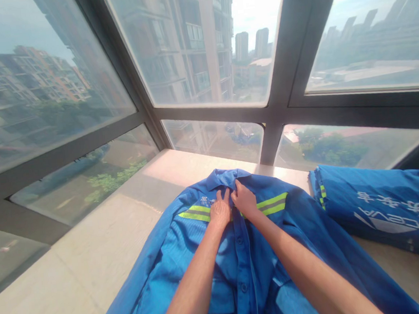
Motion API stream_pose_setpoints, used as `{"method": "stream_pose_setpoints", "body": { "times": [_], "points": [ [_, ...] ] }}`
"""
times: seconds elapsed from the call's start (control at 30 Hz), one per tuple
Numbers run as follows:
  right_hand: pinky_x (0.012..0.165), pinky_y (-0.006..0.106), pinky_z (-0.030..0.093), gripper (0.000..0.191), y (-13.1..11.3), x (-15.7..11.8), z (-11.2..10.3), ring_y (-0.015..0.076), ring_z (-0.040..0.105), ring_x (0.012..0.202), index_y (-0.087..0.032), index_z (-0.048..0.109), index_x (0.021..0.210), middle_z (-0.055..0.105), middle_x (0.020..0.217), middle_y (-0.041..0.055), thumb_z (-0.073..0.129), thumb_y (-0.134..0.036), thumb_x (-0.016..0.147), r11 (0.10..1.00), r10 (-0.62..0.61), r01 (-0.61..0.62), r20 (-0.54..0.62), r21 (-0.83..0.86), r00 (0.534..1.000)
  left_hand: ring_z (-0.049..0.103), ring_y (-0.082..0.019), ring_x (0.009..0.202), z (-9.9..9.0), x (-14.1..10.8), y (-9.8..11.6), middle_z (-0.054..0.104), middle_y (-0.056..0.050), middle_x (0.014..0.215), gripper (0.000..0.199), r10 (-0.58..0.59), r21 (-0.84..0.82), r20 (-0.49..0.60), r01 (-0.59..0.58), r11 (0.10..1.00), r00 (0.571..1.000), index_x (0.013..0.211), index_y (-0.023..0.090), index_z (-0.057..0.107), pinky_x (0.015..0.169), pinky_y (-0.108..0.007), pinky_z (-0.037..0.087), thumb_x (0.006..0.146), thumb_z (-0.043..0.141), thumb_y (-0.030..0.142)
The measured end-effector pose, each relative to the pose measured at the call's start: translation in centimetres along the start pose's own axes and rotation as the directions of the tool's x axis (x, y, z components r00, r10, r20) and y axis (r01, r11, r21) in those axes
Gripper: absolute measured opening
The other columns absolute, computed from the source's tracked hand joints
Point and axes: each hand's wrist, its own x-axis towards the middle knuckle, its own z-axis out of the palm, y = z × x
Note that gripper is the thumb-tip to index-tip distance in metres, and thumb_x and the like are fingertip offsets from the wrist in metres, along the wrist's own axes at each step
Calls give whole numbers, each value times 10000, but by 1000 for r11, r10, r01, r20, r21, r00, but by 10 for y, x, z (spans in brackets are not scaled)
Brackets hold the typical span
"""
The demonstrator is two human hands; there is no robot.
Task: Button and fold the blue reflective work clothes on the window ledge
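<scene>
A blue long-sleeved work jacket lies front up on the ledge, its collar pointing toward the windows. Yellow-green and grey reflective bands cross its chest, and white print shows beside one band. My left hand is at the top of the button placket, with bent fingers gripping the cloth just below the collar. Close beside it, my right hand pinches the other edge of the placket near the collar. The fingertips partly hide the cloth between them. Lower down, buttons show along the placket.
A folded blue garment with white lettering lies on the ledge to the right, next to the jacket's sleeve. The pale stone ledge extends to the left. Dark-framed windows border the ledge, with buildings and trees outside.
</scene>
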Motion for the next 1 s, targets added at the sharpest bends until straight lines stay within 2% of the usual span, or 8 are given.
{"method": "stream_pose_setpoints", "body": {
  "times": [0.1,0.2,0.3,0.47,0.63,0.77,0.87,1.0],
  "points": [
    [957,365,429,474,9,4,9,303,592,1136,-148,550,1374,625,1232,192,508,-376,961,996,-35,49,171,-79,985,692,-241,985,-1,11,-3,475,-189,1446,478,27,-16,40,-26,1000,999,1382,205,543,855,-353,544,916,462,139],
    [1044,384,391,494,20,2,13,313,552,1228,-109,554,1372,609,1301,209,539,-375,956,993,-93,104,203,-46,975,670,-230,1040,-5,12,-8,576,-154,1335,384,53,-47,34,-51,998,998,1254,184,636,926,-339,521,907,480,128],
    [1083,378,387,480,32,-16,7,284,543,1268,-101,541,1378,601,1356,188,509,-345,965,988,-153,155,200,5,968,599,-223,1180,-18,-9,-20,591,-123,1331,380,54,-75,-17,-55,996,998,1261,195,631,1044,-344,452,906,509,134],
    [1095,462,426,444,59,-90,-21,286,552,1276,-128,589,1304,628,1320,173,397,-372,987,966,-237,233,24,113,971,486,-272,1310,-58,-113,-66,555,-130,1404,438,-128,-42,-176,122,992,976,1340,199,580,1099,-422,397,904,545,188],
    [1062,442,500,441,98,-196,-52,267,603,1236,-187,579,1326,642,1313,132,438,-431,987,935,-312,320,-75,155,947,465,-332,1329,-82,-258,-130,496,-191,1452,507,-388,193,-314,458,868,867,1407,153,526,1087,-474,394,911,519,258],
    [1024,446,547,413,132,-277,-63,271,633,1207,-240,582,1331,652,1307,107,465,-422,979,939,-320,328,-86,105,944,504,-374,1301,-77,-347,-179,517,-220,1430,545,-594,162,-284,648,744,752,1388,134,531,1039,-516,435,895,499,364],
    [1037,459,540,414,152,-322,-69,280,607,1248,-247,572,1348,629,1350,107,491,-407,974,927,-369,372,-71,42,927,576,-328,1256,-76,-379,-201,621,-196,1327,514,-640,-89,-178,635,767,748,1256,127,606,1061,-430,447,871,490,448],
    [1068,484,503,464,162,-359,-77,306,529,1337,-264,549,1397,566,1441,93,522,-411,957,895,-439,434,-34,-99,898,662,-341,1123,-90,-380,-205,751,-118,1079,342,-685,-396,-48,616,681,727,973,213,675,990,-426,500,772,579,473]
  ]
}}
